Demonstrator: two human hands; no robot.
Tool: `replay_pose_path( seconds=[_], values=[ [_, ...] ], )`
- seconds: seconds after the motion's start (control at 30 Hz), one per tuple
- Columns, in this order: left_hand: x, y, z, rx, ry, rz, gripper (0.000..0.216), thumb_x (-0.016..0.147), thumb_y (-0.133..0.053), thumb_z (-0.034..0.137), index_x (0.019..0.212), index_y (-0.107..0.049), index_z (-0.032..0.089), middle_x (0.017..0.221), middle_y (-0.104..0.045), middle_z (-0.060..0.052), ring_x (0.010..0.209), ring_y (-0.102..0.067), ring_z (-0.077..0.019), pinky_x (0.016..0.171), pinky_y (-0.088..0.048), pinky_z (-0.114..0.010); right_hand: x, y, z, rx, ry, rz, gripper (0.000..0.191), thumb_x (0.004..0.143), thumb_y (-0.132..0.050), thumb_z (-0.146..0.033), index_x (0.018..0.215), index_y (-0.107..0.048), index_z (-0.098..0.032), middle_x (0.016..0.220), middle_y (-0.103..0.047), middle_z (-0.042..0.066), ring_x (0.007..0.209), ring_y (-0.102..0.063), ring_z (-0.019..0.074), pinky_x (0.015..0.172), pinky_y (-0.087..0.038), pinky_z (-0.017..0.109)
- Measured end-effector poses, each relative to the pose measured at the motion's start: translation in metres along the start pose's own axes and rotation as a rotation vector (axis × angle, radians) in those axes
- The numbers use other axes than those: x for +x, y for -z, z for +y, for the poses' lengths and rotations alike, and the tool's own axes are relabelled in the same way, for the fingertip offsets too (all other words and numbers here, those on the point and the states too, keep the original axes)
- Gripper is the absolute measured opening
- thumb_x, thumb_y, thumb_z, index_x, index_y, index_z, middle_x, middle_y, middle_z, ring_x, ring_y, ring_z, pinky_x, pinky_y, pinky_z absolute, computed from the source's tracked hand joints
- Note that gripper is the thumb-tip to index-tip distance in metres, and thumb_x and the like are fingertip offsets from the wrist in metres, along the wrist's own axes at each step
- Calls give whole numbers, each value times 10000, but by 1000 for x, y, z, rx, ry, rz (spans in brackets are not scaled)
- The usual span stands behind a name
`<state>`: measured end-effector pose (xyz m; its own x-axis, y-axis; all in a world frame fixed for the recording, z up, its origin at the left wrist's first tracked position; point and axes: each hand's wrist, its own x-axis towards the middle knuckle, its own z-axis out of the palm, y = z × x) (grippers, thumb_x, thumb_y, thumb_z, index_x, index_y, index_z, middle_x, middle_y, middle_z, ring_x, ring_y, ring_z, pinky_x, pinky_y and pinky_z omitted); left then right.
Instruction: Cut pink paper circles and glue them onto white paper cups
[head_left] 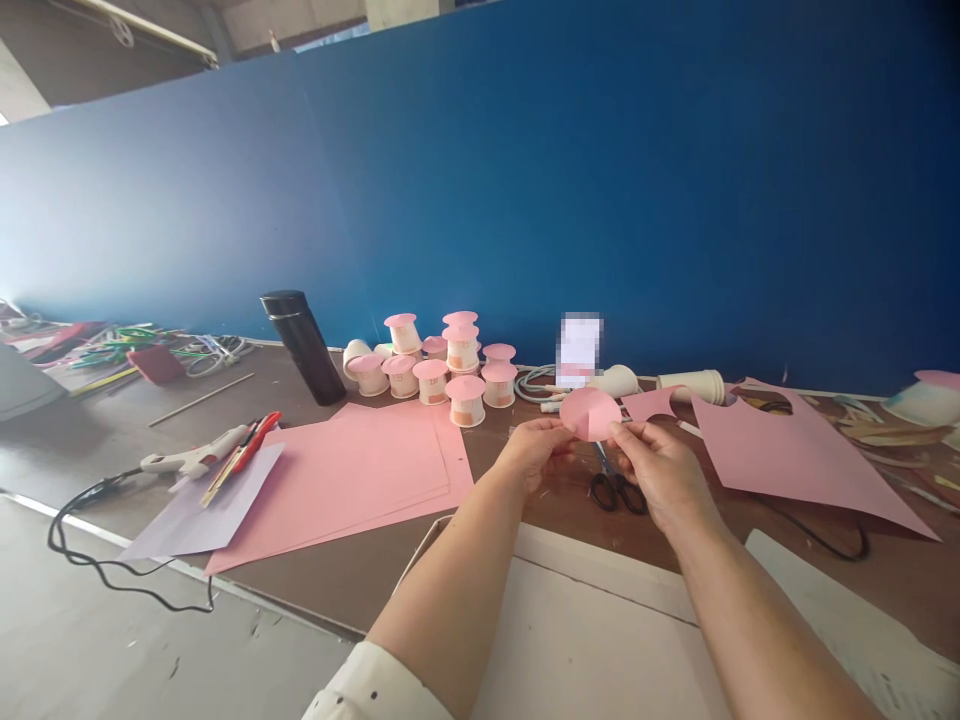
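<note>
Between my two hands is a round pink paper disc (589, 412), raised above the brown table. My left hand (538, 450) pinches its lower left edge. On the lower right edge, the thumb and fingers of my right hand (658, 468) are closed. A fold or slit line seems to run in the disc's lower part. Black-handled scissors (616, 492) lie on the table just below the disc. To the left stand several upturned paper cups (466, 408) topped with pink paper, some stacked. Right of my hands lies a pink sheet (787, 450) with round cut-outs.
Pink sheets (360, 460) lie at left, with a lilac sheet (202, 510), a glue gun (196, 455) and a red-handled cutter (244, 455) over them. A black flask (304, 348) stands behind. Paper cups (690, 386) lie by the blue partition (570, 180). A pale box (600, 630) is nearest me.
</note>
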<state>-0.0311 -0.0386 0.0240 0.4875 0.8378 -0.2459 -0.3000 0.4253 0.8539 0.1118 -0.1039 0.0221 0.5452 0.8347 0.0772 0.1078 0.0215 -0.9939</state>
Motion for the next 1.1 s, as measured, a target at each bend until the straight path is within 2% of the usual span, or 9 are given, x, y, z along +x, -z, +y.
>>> replay_pose_path(
  seconds=[0.1, 0.33, 0.73, 0.9, 1.1],
  values=[
    [-1, -1, 0, -13, 21, -15, 68, 845, -651, 109, 798, -683, 71, 713, -614, -42, 603, -559, -61, 583, -484, -181, 1, 1, 3, -39, 12, -7, 348, 695, -750, -522, 784, -682, -192, 708, -670, 22, 520, -480, 112, 471, -370, 241],
    [-3, -3, 2, -39, 65, -15, 64, 843, -675, 111, 811, -689, 58, 694, -622, -48, 592, -568, -61, 574, -501, -171, 1, 0, 5, -113, 29, -3, 351, 719, -733, -524, 813, -690, -189, 727, -689, 27, 550, -527, 122, 494, -388, 239],
    [-4, -2, 3, -32, 79, -35, 86, 853, -670, 125, 795, -687, 64, 674, -625, -45, 588, -579, -63, 588, -506, -174, -5, -1, -4, -214, 83, 34, 338, 723, -699, -532, 767, -680, -197, 566, -628, -2, 478, -513, 137, 466, -343, 254],
    [-4, -3, 4, -25, 80, -37, 77, 828, -704, 133, 787, -685, 71, 678, -629, -44, 593, -578, -62, 597, -509, -176, -5, -2, -4, -212, 89, 40, 326, 715, -700, -523, 750, -678, -199, 549, -620, 0, 486, -524, 151, 478, -356, 262],
    [-3, -2, 3, -21, 80, -51, 69, 858, -656, 109, 818, -694, 68, 703, -639, -48, 606, -587, -62, 594, -510, -179, -7, -2, -7, -256, 92, 50, 295, 740, -678, -497, 732, -668, -202, 545, -624, 2, 486, -530, 153, 490, -369, 264]
  ],
)
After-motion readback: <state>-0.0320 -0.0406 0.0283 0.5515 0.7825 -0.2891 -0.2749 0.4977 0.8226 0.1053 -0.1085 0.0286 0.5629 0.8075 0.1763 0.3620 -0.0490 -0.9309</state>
